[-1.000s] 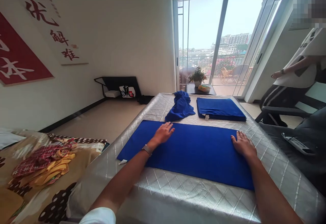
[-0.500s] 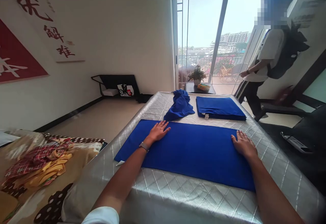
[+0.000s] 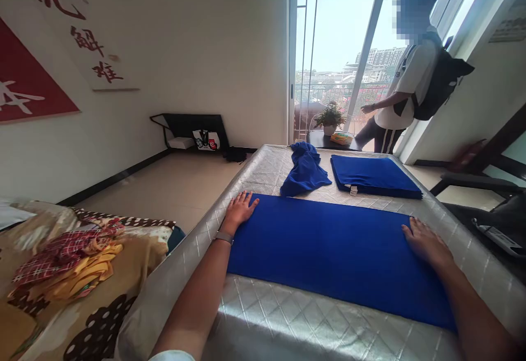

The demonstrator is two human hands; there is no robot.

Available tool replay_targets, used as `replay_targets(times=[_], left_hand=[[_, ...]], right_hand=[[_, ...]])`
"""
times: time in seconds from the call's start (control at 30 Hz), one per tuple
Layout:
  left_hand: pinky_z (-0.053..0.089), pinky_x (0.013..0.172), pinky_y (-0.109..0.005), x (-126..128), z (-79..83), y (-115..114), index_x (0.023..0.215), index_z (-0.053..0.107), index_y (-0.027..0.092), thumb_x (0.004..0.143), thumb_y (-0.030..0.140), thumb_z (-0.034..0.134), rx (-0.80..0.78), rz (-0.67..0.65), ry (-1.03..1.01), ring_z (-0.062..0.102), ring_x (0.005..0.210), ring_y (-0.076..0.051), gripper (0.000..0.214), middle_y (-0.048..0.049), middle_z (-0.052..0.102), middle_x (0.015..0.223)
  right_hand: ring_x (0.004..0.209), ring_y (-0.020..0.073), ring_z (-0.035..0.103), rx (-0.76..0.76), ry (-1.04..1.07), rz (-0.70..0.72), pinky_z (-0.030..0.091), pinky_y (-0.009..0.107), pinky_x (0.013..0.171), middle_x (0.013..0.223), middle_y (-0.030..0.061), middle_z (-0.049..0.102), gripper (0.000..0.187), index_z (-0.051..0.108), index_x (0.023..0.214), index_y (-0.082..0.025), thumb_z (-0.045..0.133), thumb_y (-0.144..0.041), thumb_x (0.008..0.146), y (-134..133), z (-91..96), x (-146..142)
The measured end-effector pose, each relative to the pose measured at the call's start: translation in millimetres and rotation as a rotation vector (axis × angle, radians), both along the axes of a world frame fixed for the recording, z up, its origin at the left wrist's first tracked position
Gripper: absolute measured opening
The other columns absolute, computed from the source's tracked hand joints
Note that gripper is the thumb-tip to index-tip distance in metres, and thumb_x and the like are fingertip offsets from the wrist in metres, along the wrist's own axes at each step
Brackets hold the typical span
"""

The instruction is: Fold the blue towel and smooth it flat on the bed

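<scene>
A blue cloth (image 3: 329, 251), laid flat as a long rectangle, lies across the silver quilted table cover (image 3: 287, 309). My left hand (image 3: 238, 209) rests palm down on its far left corner, fingers spread. On the right end, my right hand (image 3: 427, 240) lies flat with the fingers stretched forward. Just beyond the cloth's far edge is a crumpled blue cloth (image 3: 304, 172). To the right of that sits a stack of folded blue cloth (image 3: 373, 175) with a small white label at its near edge.
Clothes (image 3: 78, 262) are heaped on a patterned cover at the left. Past the far edge stands a small dark table (image 3: 320, 141) with a potted plant (image 3: 330, 117). A person with a backpack (image 3: 446, 84) walks by the glass door. A black chair (image 3: 480, 185) is at the right.
My left hand has slid left to the cloth's far left corner; my right hand stays on the right end. The person has moved toward the glass door. The view has shifted slightly.
</scene>
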State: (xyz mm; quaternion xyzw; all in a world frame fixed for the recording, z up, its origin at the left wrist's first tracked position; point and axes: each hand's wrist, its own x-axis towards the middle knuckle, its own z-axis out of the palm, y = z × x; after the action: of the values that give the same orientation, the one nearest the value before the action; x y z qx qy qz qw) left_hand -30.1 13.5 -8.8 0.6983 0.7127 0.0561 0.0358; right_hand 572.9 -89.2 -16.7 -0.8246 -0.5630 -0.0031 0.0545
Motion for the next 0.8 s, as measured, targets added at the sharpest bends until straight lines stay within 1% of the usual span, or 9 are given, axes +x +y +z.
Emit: replay_targets(times=[0.07, 0.13, 0.23, 0.3, 0.4, 0.47, 0.53, 0.63, 0.8], left_hand=[[0.009, 0.124, -0.047, 1, -1.1, -1, 0.159, 0.025, 0.020, 0.100, 0.066, 0.014, 0.014, 0.003, -0.007, 0.016, 0.153, -0.025, 0.076, -0.0077, 0.018, 0.166], [0.009, 0.124, -0.047, 2, -2.3, -1, 0.159, 0.025, 0.021, 0.099, 0.067, 0.015, 0.025, 0.006, -0.014, 0.016, 0.153, -0.026, 0.076, -0.0074, 0.018, 0.166], [0.010, 0.123, -0.048, 2, -3.2, 0, 0.158, 0.027, 0.021, 0.099, 0.067, 0.015, 0.046, 0.011, -0.017, 0.017, 0.152, -0.026, 0.076, -0.0072, 0.019, 0.165], [0.010, 0.123, -0.047, 3, -2.7, -1, 0.158, 0.027, 0.021, 0.100, 0.066, 0.015, 0.050, 0.013, -0.016, 0.018, 0.152, -0.025, 0.075, -0.0072, 0.021, 0.165], [0.011, 0.123, -0.047, 4, -0.8, -2, 0.158, 0.027, 0.022, 0.100, 0.065, 0.015, 0.047, 0.020, -0.024, 0.019, 0.152, -0.024, 0.073, -0.0066, 0.022, 0.165], [0.011, 0.124, -0.047, 5, 0.4, -4, 0.158, 0.028, 0.022, 0.100, 0.065, 0.015, 0.050, 0.021, -0.030, 0.018, 0.152, -0.024, 0.073, -0.0058, 0.022, 0.165], [0.011, 0.124, -0.046, 5, 1.0, -5, 0.158, 0.028, 0.022, 0.100, 0.064, 0.015, 0.058, 0.017, -0.027, 0.019, 0.152, -0.024, 0.073, -0.0056, 0.022, 0.165], [0.011, 0.124, -0.046, 5, 0.1, -4, 0.157, 0.030, 0.022, 0.100, 0.064, 0.015, 0.065, 0.012, -0.028, 0.020, 0.152, -0.025, 0.072, -0.0062, 0.023, 0.165], [0.011, 0.123, -0.046, 4, -3.3, -2, 0.157, 0.030, 0.022, 0.100, 0.064, 0.017, 0.073, 0.013, -0.037, 0.019, 0.152, -0.026, 0.072, -0.0069, 0.024, 0.165]], right_hand=[[0.149, 0.0306, 0.026, 0.010, -0.048, 0.006, 0.022, 0.050, 0.122, 0.162, 0.0164, 0.029, 0.072, 0.034, 0.153, -0.001, 0.016, -0.043, 0.097, -1, 8.1, -13], [0.148, 0.0313, 0.029, 0.055, -0.118, 0.093, 0.022, 0.049, 0.121, 0.159, 0.0191, 0.035, 0.069, 0.040, 0.150, 0.001, 0.015, -0.037, 0.098, -2, 18.2, -42], [0.147, 0.0284, 0.032, 0.132, -0.208, 0.367, 0.019, 0.046, 0.122, 0.154, 0.0182, 0.044, 0.065, 0.045, 0.147, -0.001, 0.015, -0.034, 0.099, 2, 30.5, -113], [0.147, 0.0254, 0.032, 0.154, -0.188, 0.501, 0.017, 0.043, 0.123, 0.156, 0.0150, 0.041, 0.065, 0.043, 0.150, -0.005, 0.016, -0.038, 0.101, 8, 33.8, -168], [0.150, 0.0217, 0.024, 0.085, -0.061, 0.587, 0.017, 0.040, 0.124, 0.160, 0.0105, 0.034, 0.069, 0.035, 0.155, -0.009, 0.018, -0.049, 0.101, 20, 32.1, -235], [0.152, 0.0202, 0.019, 0.007, 0.006, 0.589, 0.014, 0.040, 0.124, 0.163, 0.0085, 0.028, 0.071, 0.030, 0.157, -0.010, 0.017, -0.052, 0.101, 28, 28.3, -259], [0.152, 0.0188, 0.016, -0.049, 0.031, 0.561, 0.011, 0.039, 0.125, 0.164, 0.0067, 0.024, 0.072, 0.026, 0.158, -0.010, 0.015, -0.053, 0.101, 34, 23.9, -265], [0.153, 0.0171, 0.014, -0.079, 0.026, 0.513, 0.009, 0.038, 0.125, 0.165, 0.0042, 0.021, 0.072, 0.024, 0.159, -0.013, 0.014, -0.054, 0.101, 38, 17.6, -240], [0.153, 0.0193, 0.015, -0.058, -0.015, 0.378, 0.011, 0.040, 0.124, 0.165, 0.0068, 0.023, 0.073, 0.026, 0.158, -0.012, 0.016, -0.053, 0.099, 32, 6.2, -138]])
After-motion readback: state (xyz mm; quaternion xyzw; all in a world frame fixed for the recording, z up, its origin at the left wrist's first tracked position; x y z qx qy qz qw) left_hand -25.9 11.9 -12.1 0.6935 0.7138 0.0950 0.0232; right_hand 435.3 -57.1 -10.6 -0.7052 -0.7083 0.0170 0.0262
